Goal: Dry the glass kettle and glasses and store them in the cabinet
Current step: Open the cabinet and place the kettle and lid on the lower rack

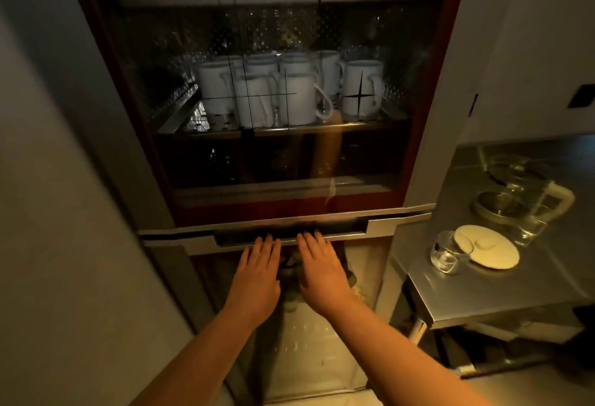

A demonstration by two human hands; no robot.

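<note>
Steel handle [289, 235] under my flat, unclenched left hand [257, 272] and right hand [320, 272], I'm opening the cabinet [273, 116], which needs a steady pull, while the glass kettle [528, 209] and glass [446, 252] wait on the counter [483, 296] to my right.

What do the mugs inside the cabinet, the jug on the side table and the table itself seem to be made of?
The mugs look like glazed white ceramic: opaque and smooth, though seen through the tinted door. The kettle looks like clear glass, since the table shows through it; its cream handle is probably plastic. The table looks like brushed stainless steel: grey, with dull reflections and a folded edge.
</note>
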